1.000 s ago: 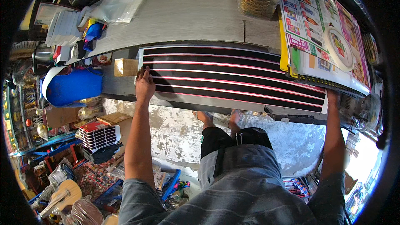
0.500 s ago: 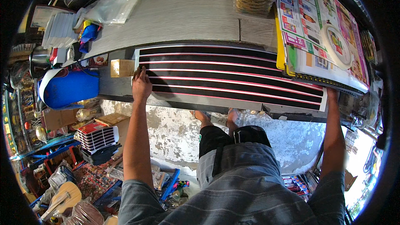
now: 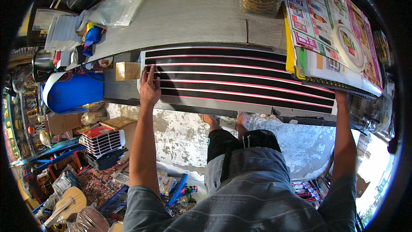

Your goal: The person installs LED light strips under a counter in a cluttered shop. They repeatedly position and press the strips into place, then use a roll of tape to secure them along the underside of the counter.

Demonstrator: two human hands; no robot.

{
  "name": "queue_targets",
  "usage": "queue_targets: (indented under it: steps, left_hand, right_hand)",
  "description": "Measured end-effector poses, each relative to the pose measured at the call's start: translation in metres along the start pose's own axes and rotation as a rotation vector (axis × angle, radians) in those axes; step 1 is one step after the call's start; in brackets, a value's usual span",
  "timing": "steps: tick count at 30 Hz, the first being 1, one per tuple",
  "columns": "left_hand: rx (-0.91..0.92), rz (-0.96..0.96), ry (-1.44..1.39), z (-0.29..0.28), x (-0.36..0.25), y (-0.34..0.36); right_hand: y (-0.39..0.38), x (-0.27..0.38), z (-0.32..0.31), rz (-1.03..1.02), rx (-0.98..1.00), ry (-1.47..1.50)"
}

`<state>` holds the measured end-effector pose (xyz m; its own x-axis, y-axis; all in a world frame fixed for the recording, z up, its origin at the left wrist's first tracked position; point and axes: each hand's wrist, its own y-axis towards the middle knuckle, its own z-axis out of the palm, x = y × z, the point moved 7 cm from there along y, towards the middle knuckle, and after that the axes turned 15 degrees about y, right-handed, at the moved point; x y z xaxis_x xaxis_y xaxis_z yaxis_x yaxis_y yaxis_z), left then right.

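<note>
A long black sheet with white and pink stripes [image 3: 223, 76] lies lengthwise along the lower ledge of the counter. My left hand [image 3: 149, 88] rests on its left end, fingers stretched out and slightly apart over the stripes. At the opposite end, my right hand [image 3: 341, 97] is by the sheet's right edge, beside the spiral-bound pad. Its fingers are hidden at the pad's edge, so their grip does not show. Just left of the sheet sits a small brown cardboard box [image 3: 127, 71].
Printed leaflets [image 3: 317, 21] and a roll of pale tape [image 3: 348, 48] overhang the sheet's right part. A blue basket [image 3: 75, 92] stands left. Clear plastic bags [image 3: 118, 10] lie on the grey counter [image 3: 193, 13]. Striped sheets are stacked [image 3: 103, 139] lower left.
My left hand has shifted slightly right, farther onto the sheet, and its fingers have spread a little. The right hand stays at the far end. The whole view has moved slightly.
</note>
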<state>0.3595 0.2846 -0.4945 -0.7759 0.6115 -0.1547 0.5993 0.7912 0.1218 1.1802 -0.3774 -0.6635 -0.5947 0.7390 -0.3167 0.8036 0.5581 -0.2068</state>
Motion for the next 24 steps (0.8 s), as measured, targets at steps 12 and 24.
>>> queue_targets:
  steps: [12, 24]
  left_hand:
    - [0.201, 0.021, 0.102, 0.013, -0.008, -0.007]
    - [-0.123, -0.311, 0.165, 0.001, 0.019, -0.061]
  right_hand:
    - [-0.037, 0.009, -0.045, 0.157, -0.206, 0.554]
    - [-0.172, 0.011, -0.088, 0.215, -0.387, 0.933]
